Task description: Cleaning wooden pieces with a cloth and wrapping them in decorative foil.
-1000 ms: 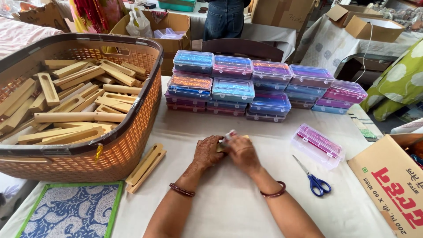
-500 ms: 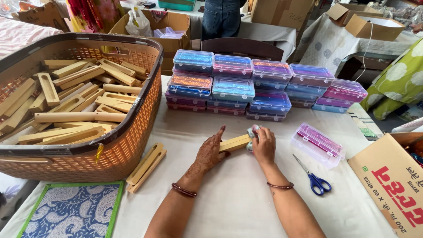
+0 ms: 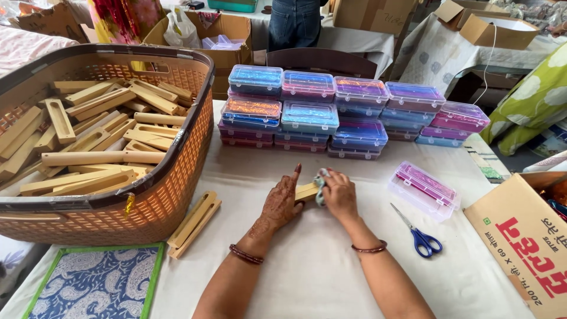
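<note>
A small wooden block (image 3: 306,191) lies on the white table cover (image 3: 295,266) between my hands. My left hand (image 3: 282,202) rests on its left part and pins it down, index finger raised. My right hand (image 3: 339,194) is closed on a crumpled pale cloth (image 3: 321,182) pressed against the block's right end. Most of the block is hidden under my hands.
A large orange basket (image 3: 171,177) full of wooden pieces stands at the left, with two wooden pieces (image 3: 195,223) beside it. Stacks of coloured plastic boxes (image 3: 331,112) fill the back. One clear box (image 3: 424,189), blue scissors (image 3: 420,236), a cardboard carton (image 3: 525,242) and a patterned mat (image 3: 94,283) lie around.
My hands were together over the block; then the right hand slid right along it with the cloth. Now it has come back left, against the block's end.
</note>
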